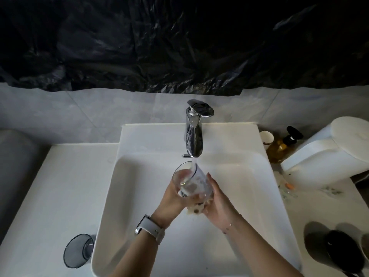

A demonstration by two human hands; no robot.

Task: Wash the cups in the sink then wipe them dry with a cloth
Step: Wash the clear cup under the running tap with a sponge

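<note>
The left hand (173, 193) grips a clear glass cup (190, 180) under the running faucet (194, 134), over the sink (139, 176); the right hand (216, 200) cups its base. Wet glass could slip and crack against the basin.

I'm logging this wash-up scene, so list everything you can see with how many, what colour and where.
Sink: one, white, centre.
Tap: one, chrome, behind the basin, water running.
Glass cup: one, clear, under the stream, held in both hands.
Cloth: one, pale with dark spots, beneath the held cup.
Tumbler: one, smoky grey, counter left of the sink.
Soap bottle: one, amber with black pump, right of the tap.
Paper cup: one, white, beside the bottle.
Toilet: one, white, far right.
Dark cups: apparently three, right counter edge.
Plastic sheet: black, on the wall.
Watch: one, pale strap, left wrist.
Left hand: grips the cup.
Right hand: holds cup and cloth.
</note>
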